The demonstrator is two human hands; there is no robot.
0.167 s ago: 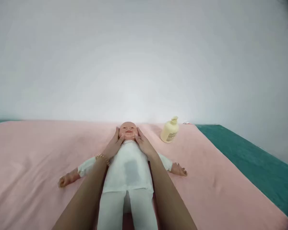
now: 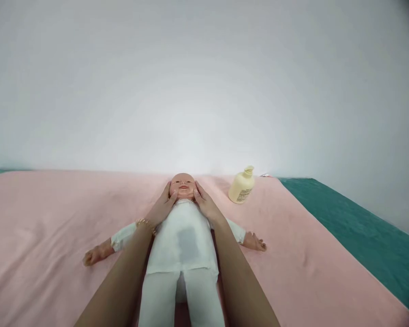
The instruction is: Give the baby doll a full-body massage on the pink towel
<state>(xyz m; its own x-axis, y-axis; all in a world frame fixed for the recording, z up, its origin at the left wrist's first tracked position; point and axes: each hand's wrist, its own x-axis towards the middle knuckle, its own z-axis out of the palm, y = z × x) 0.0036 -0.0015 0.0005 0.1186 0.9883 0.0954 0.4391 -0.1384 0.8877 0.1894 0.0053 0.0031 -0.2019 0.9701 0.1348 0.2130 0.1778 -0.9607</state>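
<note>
A baby doll (image 2: 182, 236) in white clothes lies on its back, head away from me and arms spread to the sides. My left hand (image 2: 163, 204) cups the left side of its head, with the thumb on the cheek near the jaw. On the opposite side, my right hand (image 2: 206, 202) cups the head the same way, its thumb along the cheek. Both palms touch the doll; the fingers' far parts are partly hidden beside and behind the head. A beaded bracelet (image 2: 145, 222) circles my left wrist. A grey patch shows on the doll's belly.
A pale yellow pump bottle (image 2: 241, 187) stands to the right of the doll's head. Under both spreads a pink cloth (image 2: 310, 272), with a green surface (image 2: 354, 227) showing along its right side. A plain pale wall (image 2: 191, 81) rises behind.
</note>
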